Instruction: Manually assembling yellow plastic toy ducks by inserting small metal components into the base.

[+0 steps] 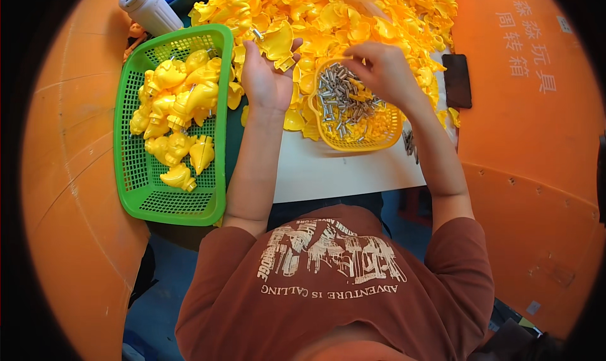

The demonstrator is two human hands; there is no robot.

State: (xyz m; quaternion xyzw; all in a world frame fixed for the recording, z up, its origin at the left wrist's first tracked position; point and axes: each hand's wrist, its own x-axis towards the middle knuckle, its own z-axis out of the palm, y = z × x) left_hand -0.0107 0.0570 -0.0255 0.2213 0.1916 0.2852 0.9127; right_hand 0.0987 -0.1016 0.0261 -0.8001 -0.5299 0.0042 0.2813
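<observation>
My left hand (266, 82) is palm up, its fingers curled round a yellow plastic shell half (278, 44). A small metal pin (257, 34) sticks out at the shell's left edge. Over the far side of a small yellow basket (360, 147) hangs my right hand (384, 70), its fingers bent together; whatever may be between the fingertips is hidden. Short metal pins (341, 99) and tiny yellow parts (379, 130) fill that basket. Left of my left forearm stands a green basket (173, 219) with several joined yellow figures (173, 105), some with pins sticking out.
Loose yellow shell pieces (328, 17) heap across the back of the white table (315, 171). A few pins (410, 145) lie right of the yellow basket. A dark phone (457, 80) lies at the right edge, and a white bottle (151, 10) stands back left. Orange panels (530, 216) flank both sides.
</observation>
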